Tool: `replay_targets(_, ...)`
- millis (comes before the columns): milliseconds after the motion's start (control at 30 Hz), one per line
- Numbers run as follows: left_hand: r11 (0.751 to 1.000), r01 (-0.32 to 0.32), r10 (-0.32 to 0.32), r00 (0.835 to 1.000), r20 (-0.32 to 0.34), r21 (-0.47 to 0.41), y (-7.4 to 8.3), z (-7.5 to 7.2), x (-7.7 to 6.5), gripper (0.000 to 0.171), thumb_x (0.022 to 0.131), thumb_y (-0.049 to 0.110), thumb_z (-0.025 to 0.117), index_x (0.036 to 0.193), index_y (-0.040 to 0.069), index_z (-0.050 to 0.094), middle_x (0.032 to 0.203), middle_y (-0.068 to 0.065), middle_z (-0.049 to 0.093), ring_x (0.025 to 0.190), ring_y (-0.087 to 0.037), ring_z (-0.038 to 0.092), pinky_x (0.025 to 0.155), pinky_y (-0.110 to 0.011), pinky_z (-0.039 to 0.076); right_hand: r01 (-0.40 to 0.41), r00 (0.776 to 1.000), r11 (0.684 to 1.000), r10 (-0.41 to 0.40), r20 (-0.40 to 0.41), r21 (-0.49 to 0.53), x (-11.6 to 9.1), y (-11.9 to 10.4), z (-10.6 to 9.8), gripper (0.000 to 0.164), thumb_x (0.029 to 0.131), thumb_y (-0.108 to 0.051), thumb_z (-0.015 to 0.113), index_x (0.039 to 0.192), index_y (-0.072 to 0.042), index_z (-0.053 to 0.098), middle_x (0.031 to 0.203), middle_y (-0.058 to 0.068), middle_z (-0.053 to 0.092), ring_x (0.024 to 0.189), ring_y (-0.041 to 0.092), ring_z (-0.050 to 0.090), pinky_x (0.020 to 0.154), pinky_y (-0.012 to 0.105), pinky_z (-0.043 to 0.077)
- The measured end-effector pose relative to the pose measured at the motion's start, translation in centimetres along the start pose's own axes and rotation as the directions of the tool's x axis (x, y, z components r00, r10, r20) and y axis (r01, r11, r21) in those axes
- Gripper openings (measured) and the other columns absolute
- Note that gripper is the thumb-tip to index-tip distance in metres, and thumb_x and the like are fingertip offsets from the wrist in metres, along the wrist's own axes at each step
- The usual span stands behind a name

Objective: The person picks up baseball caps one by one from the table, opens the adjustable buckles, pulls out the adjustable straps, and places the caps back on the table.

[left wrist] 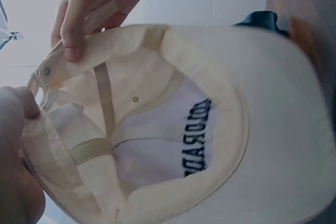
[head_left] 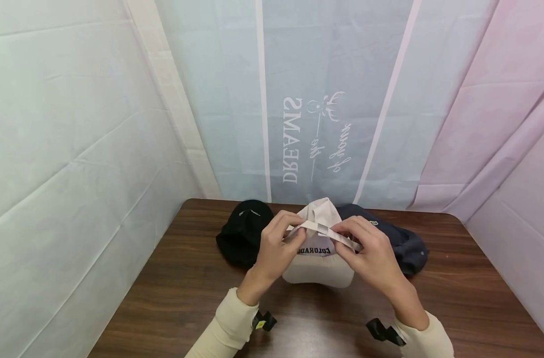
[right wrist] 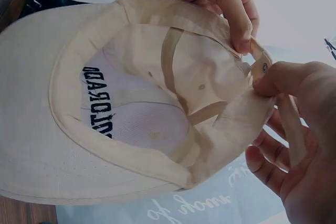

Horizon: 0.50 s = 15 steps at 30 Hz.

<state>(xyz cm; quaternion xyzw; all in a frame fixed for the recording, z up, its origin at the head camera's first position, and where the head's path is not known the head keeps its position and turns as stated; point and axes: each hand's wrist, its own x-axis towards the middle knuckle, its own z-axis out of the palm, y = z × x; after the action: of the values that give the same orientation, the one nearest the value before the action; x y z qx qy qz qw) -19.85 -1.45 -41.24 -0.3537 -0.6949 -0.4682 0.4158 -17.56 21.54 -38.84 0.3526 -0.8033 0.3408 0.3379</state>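
A cream cap [head_left: 318, 271] is held up over the table with its brim toward me and its inner side showing in both wrist views. Dark stitched lettering reading COLORADO, reversed, runs across the inner front panel. My left hand [head_left: 276, 246] pinches one side of the back strap [head_left: 339, 237] between thumb and fingers. On the other side, my right hand [head_left: 372, 253] pinches the strap too, its thumb [right wrist: 286, 77] beside a small metal snap or eyelet. A loose strap end [right wrist: 290, 129] passes under the right hand's fingers.
On the wooden table [head_left: 173, 293], a black cap [head_left: 242, 233] lies at left behind my left hand. A dark navy cap [head_left: 408, 246] sits at right, partly covered by my right hand. Hanging cloth [head_left: 227, 109] encloses the table's back and sides.
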Motion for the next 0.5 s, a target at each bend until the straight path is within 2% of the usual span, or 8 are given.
replay_targets(200, 1.000, -0.009, 0.009, 1.000, 0.024, 0.010, 0.03, -0.16, -0.08, 0.020, 0.091, -0.011, 0.069, 0.104, 0.004, 0.069, 0.101, -0.008, 0.069, 0.088, -0.018, 0.070, 0.072, -0.021, 0.058, -0.009, 1.000, 1.000, 0.009, -0.020, 0.007, -0.15, -0.16, -0.02, 0.025, 0.086, 0.004, 0.077, 0.105, -0.013, 0.076, 0.101, -0.002, 0.073, 0.082, 0.003, 0.055, 0.069, 0.016, 0.044)
replay_targets(500, 0.999, 0.034, -0.039, 0.986, 0.159, 0.037, 0.09, -0.07, -0.62, 0.022, 0.098, -0.006, 0.063, 0.115, 0.007, 0.065, 0.111, -0.006, 0.067, 0.094, -0.015, 0.068, 0.084, -0.022, 0.059, -0.089, 0.996, 0.990, 0.088, 0.009, 0.106, -0.64, -0.33, 0.77, 0.031, 0.088, 0.008, 0.077, 0.108, -0.016, 0.075, 0.102, -0.004, 0.071, 0.079, 0.003, 0.056, 0.067, 0.015, 0.044)
